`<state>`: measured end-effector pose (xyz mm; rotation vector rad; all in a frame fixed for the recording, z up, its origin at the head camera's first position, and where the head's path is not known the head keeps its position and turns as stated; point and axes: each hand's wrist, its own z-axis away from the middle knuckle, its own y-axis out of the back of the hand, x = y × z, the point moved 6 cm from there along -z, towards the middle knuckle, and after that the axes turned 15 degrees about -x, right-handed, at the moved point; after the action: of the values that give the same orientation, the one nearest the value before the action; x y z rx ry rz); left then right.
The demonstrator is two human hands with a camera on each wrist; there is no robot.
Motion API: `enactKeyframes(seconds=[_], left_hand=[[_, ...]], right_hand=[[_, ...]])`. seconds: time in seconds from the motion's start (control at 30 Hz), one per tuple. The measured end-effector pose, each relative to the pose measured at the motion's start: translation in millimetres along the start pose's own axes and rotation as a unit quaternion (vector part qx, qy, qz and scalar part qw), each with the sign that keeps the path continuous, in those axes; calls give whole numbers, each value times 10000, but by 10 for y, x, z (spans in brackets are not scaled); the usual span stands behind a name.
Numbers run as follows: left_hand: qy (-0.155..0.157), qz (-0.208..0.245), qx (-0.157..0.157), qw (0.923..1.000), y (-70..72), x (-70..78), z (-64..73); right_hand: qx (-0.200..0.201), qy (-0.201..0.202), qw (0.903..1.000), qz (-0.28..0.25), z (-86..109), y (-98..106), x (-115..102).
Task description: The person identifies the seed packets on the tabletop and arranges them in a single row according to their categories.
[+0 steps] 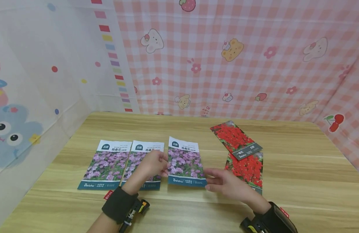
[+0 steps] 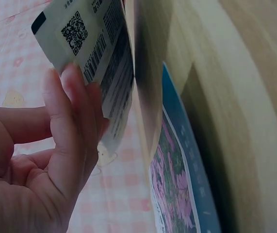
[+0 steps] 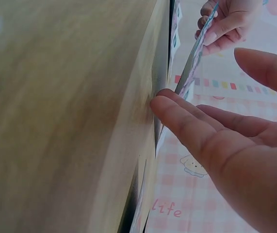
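My left hand (image 1: 154, 164) pinches the left edge of a seed packet (image 1: 186, 160) with purple flowers, a white top and a teal bottom band. Its thumb lies on the front and its fingers behind, where the left wrist view shows a QR code (image 2: 74, 33) and barcode. The packet is tilted, its right side lower. Close by that right edge, my right hand (image 1: 223, 183) has its fingers extended and its thumb apart, as the right wrist view shows. A matching packet (image 1: 134, 165) lies partly beneath my left hand and forearm.
Another purple-flower packet (image 1: 105, 165) lies at the far left of the row. Two red-flower packets overlap on the right: the upper one (image 1: 234, 139) lies askew, and the lower one (image 1: 246, 168) is partly hidden by my right hand. Patterned cloth (image 1: 243, 77) hangs behind the wooden table (image 1: 179, 210).
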<state>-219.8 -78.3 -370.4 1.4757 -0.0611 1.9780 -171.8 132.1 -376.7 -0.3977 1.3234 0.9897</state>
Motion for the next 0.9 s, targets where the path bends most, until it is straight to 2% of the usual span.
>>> enactKeyframes(seconds=[0.2,0.57,0.77,0.9], left_hand=[[113,-265,38,9996,-1,-13,0],[116,-838,124,9963,4,-15,14],[216,-1340,106,9907,-9,0,27],[283,-1755,84,9840,-19,21,44]], right_hand=[[-181,-26,9998,-84,-4,-26,0],[-276,-59,9995,167,-13,-47,15],[-347,-72,9991,248,-17,-53,21],[-363,-95,9990,234,-16,-54,26]])
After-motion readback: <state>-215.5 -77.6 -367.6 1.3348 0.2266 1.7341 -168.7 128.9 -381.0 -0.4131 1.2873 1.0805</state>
